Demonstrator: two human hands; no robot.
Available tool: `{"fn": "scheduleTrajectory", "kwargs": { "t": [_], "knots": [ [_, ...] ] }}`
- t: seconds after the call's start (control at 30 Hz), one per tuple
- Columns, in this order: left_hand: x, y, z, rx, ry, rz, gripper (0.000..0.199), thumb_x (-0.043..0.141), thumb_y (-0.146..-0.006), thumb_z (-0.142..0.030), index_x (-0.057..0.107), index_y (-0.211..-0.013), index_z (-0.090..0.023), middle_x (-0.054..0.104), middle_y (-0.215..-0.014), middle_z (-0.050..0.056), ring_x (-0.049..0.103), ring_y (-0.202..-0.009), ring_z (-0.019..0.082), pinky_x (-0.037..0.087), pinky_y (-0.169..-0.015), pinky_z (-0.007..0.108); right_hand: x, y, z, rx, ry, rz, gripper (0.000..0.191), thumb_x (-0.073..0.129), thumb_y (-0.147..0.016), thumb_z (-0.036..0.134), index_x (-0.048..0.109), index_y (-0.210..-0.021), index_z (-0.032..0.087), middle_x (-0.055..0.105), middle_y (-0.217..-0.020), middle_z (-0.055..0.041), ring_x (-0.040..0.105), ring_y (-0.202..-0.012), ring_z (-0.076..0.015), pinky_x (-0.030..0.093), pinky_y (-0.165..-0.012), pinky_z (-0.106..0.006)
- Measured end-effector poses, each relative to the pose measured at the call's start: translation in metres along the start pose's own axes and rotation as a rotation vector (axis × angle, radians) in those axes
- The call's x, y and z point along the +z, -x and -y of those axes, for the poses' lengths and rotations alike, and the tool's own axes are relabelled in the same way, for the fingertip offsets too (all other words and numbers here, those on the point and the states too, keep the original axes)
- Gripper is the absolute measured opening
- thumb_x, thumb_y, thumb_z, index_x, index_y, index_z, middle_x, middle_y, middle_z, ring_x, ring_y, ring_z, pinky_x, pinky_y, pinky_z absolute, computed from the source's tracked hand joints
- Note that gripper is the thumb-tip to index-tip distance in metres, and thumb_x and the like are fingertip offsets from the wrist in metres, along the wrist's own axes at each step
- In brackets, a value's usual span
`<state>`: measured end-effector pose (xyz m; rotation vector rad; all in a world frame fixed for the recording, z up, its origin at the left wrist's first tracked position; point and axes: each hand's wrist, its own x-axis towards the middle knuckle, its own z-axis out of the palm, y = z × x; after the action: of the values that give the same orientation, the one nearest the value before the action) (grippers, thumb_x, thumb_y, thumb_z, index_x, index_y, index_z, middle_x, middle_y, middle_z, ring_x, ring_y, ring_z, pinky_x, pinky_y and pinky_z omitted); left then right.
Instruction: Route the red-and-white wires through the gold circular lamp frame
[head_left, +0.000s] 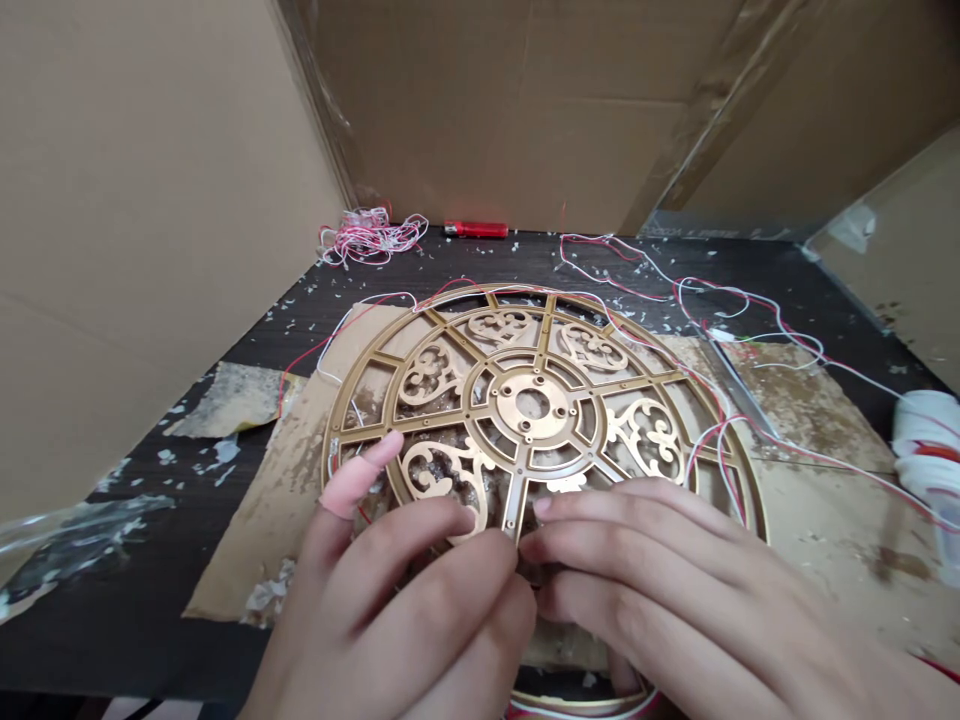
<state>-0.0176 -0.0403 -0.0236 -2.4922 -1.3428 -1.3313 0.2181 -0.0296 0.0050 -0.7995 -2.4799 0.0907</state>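
Okay, your left hand (382,610) and right hand (675,590) sit at the bottom of the frame, curled over the lower rim of a round gold fretwork panel (510,420) lying flat at centre. Your fingers (450,590) are bent inward and almost meet around its lower spoke, probably to work in a tight spot. Whatever they pinch is hidden, so you can't tell if they have hold of anything. A pink finger cot (349,487) covers your raised left index finger, likely as protection. Thin red and white wires (750,310) loop over the panel's upper right, seemingly left loose to stay clear of your hands. A stained brown card sheet (255,520) under the panel seems to shield the dark table (150,640). At upper left lies a tangled wire bundle (371,237), with a red lighter (475,229) just right of it.
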Motion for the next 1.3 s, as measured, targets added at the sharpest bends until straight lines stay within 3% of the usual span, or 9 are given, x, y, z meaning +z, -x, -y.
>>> {"fn": "scheduleTrajectory", "kwargs": {
  "t": [0.17, 0.37, 0.5, 0.7, 0.77, 0.87, 1.03, 1.17, 1.3],
  "knots": [
    [-0.008, 0.001, 0.003, 0.176, -0.073, 0.138, 0.010, 0.075, -0.104, -0.035, 0.072, -0.095, -0.033, 0.083, -0.094, -0.004, 0.082, -0.102, 0.025, 0.060, -0.131, 0.059, 0.001, 0.001, 0.001, -0.006, -0.013, 0.010, 0.052, 0.035, -0.132, 0.015, 0.085, -0.117, 0.016, 0.081, -0.135, -0.0026, 0.075, -0.134, -0.0147, 0.055, -0.130, -0.024],
    [-0.010, -0.001, 0.009, 0.288, -0.088, 0.215, 0.030, 0.081, -0.099, -0.063, 0.074, -0.095, -0.034, 0.082, -0.097, 0.000, 0.082, -0.113, 0.030, 0.064, -0.127, 0.064, 0.002, -0.002, 0.001, 0.009, -0.022, 0.013, 0.052, 0.036, -0.133, 0.017, 0.086, -0.118, 0.017, 0.081, -0.135, -0.0042, 0.076, -0.132, -0.0154, 0.057, -0.128, -0.025],
    [-0.010, 0.000, 0.008, 0.264, -0.085, 0.190, 0.023, 0.082, -0.102, -0.052, 0.073, -0.092, -0.033, 0.081, -0.093, -0.002, 0.083, -0.109, 0.028, 0.063, -0.128, 0.063, 0.002, -0.002, -0.001, -0.008, -0.014, 0.019, 0.052, 0.037, -0.132, 0.016, 0.087, -0.116, 0.016, 0.081, -0.135, -0.0053, 0.077, -0.132, -0.0161, 0.059, -0.128, -0.027],
    [-0.008, 0.005, 0.002, 0.106, -0.030, 0.031, 0.035, 0.053, -0.113, -0.001, 0.069, -0.091, -0.024, 0.081, -0.091, -0.009, 0.077, -0.096, 0.010, 0.043, -0.144, 0.045, -0.001, 0.004, 0.001, 0.001, -0.013, 0.018, 0.054, 0.032, -0.133, 0.016, 0.085, -0.123, 0.018, 0.079, -0.141, -0.0020, 0.073, -0.138, -0.0144, 0.054, -0.133, -0.027],
    [-0.009, 0.004, 0.003, 0.121, -0.041, 0.051, 0.031, 0.057, -0.112, -0.005, 0.071, -0.093, -0.025, 0.080, -0.091, -0.008, 0.078, -0.098, 0.012, 0.045, -0.143, 0.046, -0.002, 0.005, 0.003, 0.005, -0.013, 0.017, 0.053, 0.033, -0.133, 0.016, 0.084, -0.122, 0.017, 0.080, -0.139, -0.0015, 0.073, -0.139, -0.0143, 0.052, -0.134, -0.027],
    [-0.012, 0.000, 0.007, 0.196, -0.071, 0.123, 0.013, 0.075, -0.107, -0.032, 0.075, -0.094, -0.032, 0.079, -0.089, -0.005, 0.082, -0.104, 0.023, 0.057, -0.135, 0.057, 0.000, 0.005, 0.004, 0.004, -0.011, 0.023, 0.052, 0.034, -0.133, 0.015, 0.085, -0.122, 0.016, 0.079, -0.140, -0.0019, 0.073, -0.137, -0.0142, 0.052, -0.133, -0.026],
    [-0.009, -0.002, 0.008, 0.253, -0.076, 0.169, 0.028, 0.080, -0.101, -0.061, 0.077, -0.100, -0.034, 0.080, -0.095, -0.001, 0.082, -0.114, 0.030, 0.060, -0.131, 0.065, 0.002, 0.005, 0.001, -0.009, -0.014, 0.035, 0.053, 0.033, -0.134, 0.017, 0.085, -0.127, 0.019, 0.077, -0.146, 0.0021, 0.071, -0.139, -0.0136, 0.049, -0.135, -0.025],
    [-0.010, 0.001, 0.006, 0.243, -0.073, 0.153, 0.021, 0.078, -0.104, -0.055, 0.077, -0.104, -0.034, 0.081, -0.094, -0.002, 0.083, -0.113, 0.029, 0.059, -0.133, 0.064, 0.002, 0.007, -0.001, 0.029, -0.022, 0.021, 0.053, 0.033, -0.135, 0.017, 0.085, -0.126, 0.021, 0.077, -0.147, 0.0050, 0.070, -0.141, -0.0128, 0.045, -0.138, -0.025],
    [-0.012, 0.005, 0.008, 0.202, -0.063, 0.116, 0.014, 0.067, -0.110, -0.022, 0.074, -0.100, -0.030, 0.081, -0.091, -0.006, 0.082, -0.105, 0.020, 0.048, -0.143, 0.054, 0.004, 0.009, -0.001, 0.010, -0.034, 0.021, 0.048, 0.036, -0.134, 0.018, 0.084, -0.127, 0.018, 0.076, -0.149, 0.0028, 0.068, -0.144, -0.0109, 0.032, -0.144, -0.021]
  ]
}}
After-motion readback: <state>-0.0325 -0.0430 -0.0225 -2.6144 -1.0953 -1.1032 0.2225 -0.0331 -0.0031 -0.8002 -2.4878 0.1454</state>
